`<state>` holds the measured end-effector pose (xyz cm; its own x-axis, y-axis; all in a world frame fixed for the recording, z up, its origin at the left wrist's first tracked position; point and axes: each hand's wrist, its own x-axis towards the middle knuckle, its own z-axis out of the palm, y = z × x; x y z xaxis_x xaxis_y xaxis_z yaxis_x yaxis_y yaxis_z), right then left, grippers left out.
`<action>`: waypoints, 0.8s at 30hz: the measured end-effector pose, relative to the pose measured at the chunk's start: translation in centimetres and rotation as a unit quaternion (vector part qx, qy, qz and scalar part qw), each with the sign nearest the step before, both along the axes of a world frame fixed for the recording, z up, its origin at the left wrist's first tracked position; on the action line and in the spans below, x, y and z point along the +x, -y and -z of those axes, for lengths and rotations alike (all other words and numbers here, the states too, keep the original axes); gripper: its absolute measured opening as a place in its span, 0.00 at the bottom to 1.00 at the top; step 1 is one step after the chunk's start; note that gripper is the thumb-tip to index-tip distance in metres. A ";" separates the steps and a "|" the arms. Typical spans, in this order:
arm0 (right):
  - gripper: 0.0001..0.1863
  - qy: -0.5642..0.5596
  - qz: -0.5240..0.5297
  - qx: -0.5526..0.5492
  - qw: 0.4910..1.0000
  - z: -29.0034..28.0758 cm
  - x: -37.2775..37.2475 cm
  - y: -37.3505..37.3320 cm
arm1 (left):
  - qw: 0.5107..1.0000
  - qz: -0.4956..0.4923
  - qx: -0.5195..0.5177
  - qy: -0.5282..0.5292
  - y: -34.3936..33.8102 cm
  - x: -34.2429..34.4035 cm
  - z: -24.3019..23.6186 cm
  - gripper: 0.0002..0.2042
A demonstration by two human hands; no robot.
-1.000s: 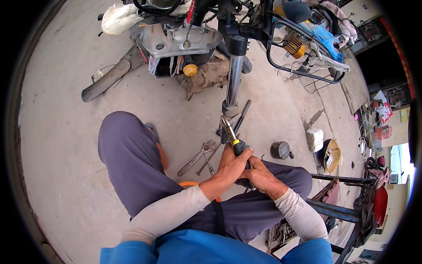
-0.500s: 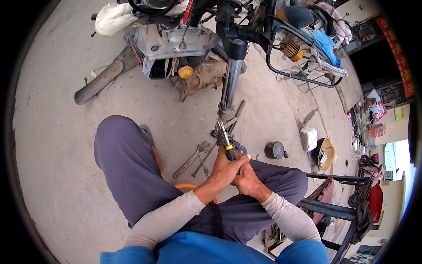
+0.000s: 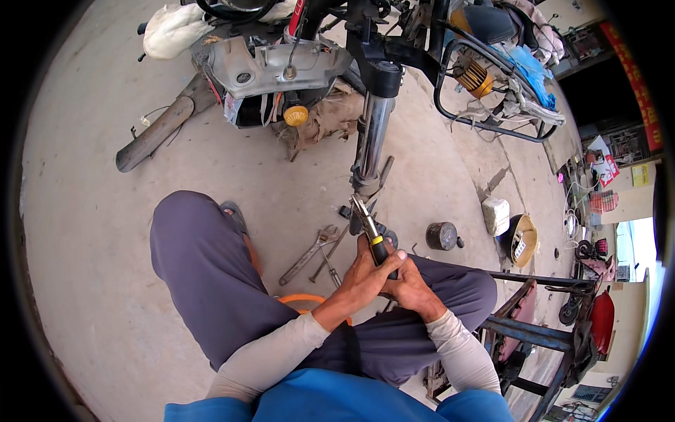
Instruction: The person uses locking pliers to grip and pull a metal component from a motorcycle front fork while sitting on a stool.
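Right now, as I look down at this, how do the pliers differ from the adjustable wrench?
The pliers are up in the left hand, with the right hand closed in against it; the wrench lies on the floor.
The pliers have a black grip with a yellow band, while the wrench looks like bare, dull metal throughout.
Both have metal heads pointing away from the person.

Your pliers (image 3: 368, 226) are showing a silvery metal head and a black, yellow-banded grip. They are slanting on your side of the fork leg (image 3: 375, 133), head toward its lower end, perhaps touching; it's hard to tell.
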<state>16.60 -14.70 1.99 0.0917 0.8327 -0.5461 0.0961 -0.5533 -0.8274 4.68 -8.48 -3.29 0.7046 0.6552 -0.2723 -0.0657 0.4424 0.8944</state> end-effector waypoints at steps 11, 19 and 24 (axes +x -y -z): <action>0.34 -0.012 -0.096 -0.001 0.995 -0.3 4.9 -0.8 | 0.972 -0.224 0.038 0.059 -2.8 -2.3 1.3 0.14; 0.39 0.039 -0.094 -0.047 0.994 -3.4 0.9 -1.4 | 0.962 -0.234 -0.042 0.132 -4.2 -1.0 2.8 0.11; 0.42 0.057 -0.094 -0.038 0.993 -3.9 0.3 -1.3 | 0.952 -0.233 -0.123 0.153 -4.0 -0.8 2.0 0.08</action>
